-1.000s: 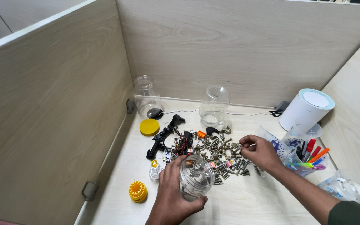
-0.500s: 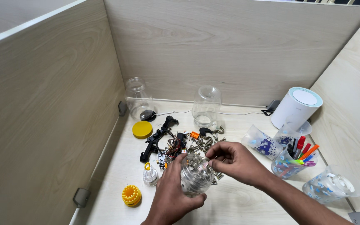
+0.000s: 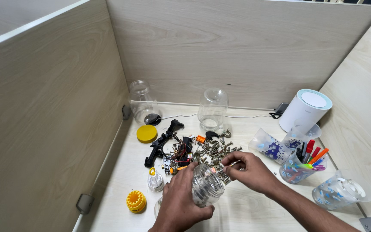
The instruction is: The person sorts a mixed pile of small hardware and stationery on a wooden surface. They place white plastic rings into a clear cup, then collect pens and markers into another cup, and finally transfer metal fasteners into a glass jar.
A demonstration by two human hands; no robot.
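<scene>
L hand (image 3: 181, 202) fingers wrapped round clear jar (image 3: 207, 185); R hand (image 3: 247, 171) fingertips pinched shut on small screw at jar mouth.

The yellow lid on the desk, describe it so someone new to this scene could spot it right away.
Start at the left wooden partition and find the clear lidless jar in the back corner. Just in front of it lies the yellow lid, flat on the desk. It is a smooth plain disc, unlike the ridged yellow spool nearer the front edge.
</scene>
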